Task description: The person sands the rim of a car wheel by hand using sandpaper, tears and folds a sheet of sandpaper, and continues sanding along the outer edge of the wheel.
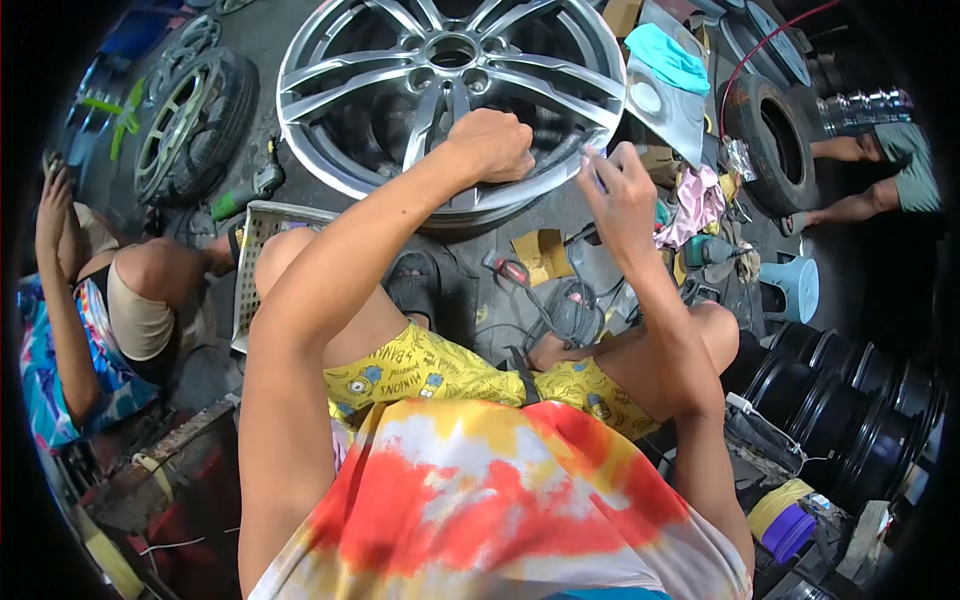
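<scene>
A silver alloy wheel rim with polished spokes lies in front of me, its face turned up. My left hand is closed in a fist over the near spokes; what it holds, if anything, is hidden under the fingers. At the right near edge of the rim, my right hand is closed in a pinch with the thumb and fingers together. A small pale, purplish bit shows by its fingertips, too small to name.
A grey crate and a green angle grinder lie left, near a seated person. Tires, a blue stool, a pink cloth, cables and stacked black rims are at right. Another person's legs show beyond.
</scene>
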Demonstrator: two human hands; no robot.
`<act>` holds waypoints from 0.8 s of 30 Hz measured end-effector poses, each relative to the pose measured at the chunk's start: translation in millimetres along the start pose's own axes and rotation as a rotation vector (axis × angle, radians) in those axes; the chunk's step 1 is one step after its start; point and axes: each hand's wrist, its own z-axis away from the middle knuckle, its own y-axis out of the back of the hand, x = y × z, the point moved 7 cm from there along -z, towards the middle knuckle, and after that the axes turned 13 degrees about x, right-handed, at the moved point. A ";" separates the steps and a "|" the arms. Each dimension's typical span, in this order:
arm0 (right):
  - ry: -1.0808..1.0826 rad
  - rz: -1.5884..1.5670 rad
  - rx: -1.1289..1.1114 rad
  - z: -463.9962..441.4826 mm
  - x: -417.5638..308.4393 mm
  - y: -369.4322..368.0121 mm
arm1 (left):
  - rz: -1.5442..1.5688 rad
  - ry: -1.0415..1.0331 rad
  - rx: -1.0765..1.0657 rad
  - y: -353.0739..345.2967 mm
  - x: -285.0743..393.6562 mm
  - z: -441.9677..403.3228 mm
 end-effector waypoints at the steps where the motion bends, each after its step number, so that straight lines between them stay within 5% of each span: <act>1: 0.007 0.001 0.007 2.6 -4.4 1.0 | -0.005 -0.001 0.009 2.1 -0.1 -1.0; 17: 0.027 0.042 0.062 -4.8 13.4 5.5 | 0.038 -0.039 0.081 6.2 1.1 1.0; 24: 0.239 -0.069 0.106 32.0 -36.1 4.2 | 0.005 -0.035 0.032 4.1 3.3 -0.3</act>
